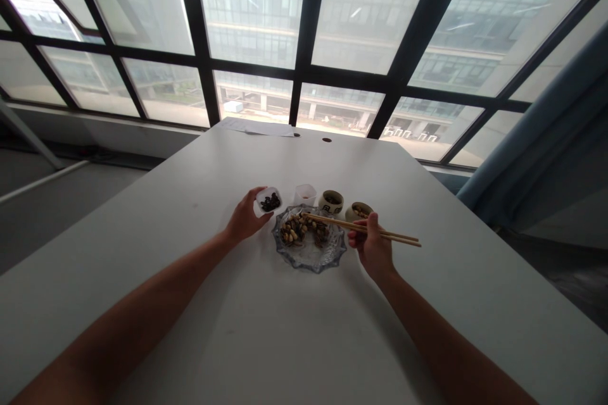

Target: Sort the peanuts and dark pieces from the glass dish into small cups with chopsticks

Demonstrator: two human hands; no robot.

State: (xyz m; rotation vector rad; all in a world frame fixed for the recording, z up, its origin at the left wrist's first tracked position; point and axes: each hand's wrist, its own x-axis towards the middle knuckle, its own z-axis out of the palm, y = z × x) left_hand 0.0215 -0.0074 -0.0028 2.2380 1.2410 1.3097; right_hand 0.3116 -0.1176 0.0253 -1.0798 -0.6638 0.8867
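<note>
Both forearms reach forward over the table, the left hand pinching a cup just left of the dish, the right hand pinching chopsticks that slant leftward over the dish's pile.

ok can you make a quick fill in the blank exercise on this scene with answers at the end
1. The right hand holds a pair of ____.
2. The pieces in the small container in the left hand are ____, not light.
3. In the camera's view, the pale cup with dark markings stands to the ____ of the clear cup.
4. The glass dish lies ____ the two hands.

Missing words: chopsticks; dark; right; between.
</note>
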